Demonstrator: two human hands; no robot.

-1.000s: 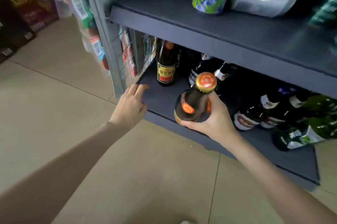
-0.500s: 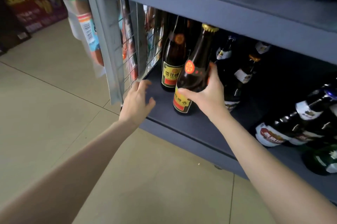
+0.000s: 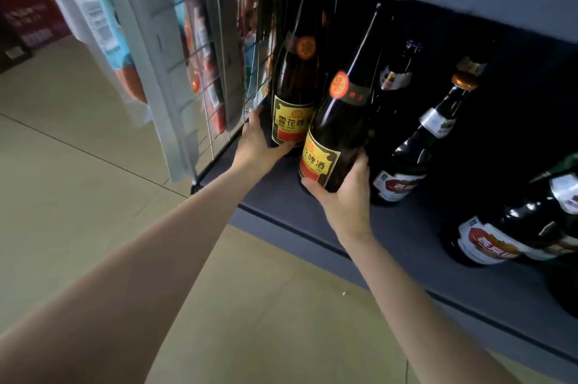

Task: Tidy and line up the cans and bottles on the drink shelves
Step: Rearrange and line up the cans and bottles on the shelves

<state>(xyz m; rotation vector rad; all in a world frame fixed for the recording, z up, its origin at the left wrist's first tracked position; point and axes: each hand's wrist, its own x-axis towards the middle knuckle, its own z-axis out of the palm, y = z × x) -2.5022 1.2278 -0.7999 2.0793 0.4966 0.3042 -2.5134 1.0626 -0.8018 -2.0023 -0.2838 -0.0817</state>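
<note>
Brown glass btls, bottom shelf [image 3: 406, 261]. Our left hand [image 3: 258, 146] grips the corner bottle [image 3: 295, 92] by wire side panel [image 3: 219, 77]; right hand [image 3: 345, 196] wraps the front bottle [image 3: 339, 130], touching it, prob. squaring the pair w/ labels out.

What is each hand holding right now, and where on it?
Left hand grips the rear yellow-label bottle low on its body; right hand grips the front yellow-label bottle near its base.

Dark grey bottom shelf [image 3: 391, 246], brown yellow-labelled beer bottles [image 3: 295, 83] standing left, white-labelled bottles [image 3: 416, 146] right
</note>
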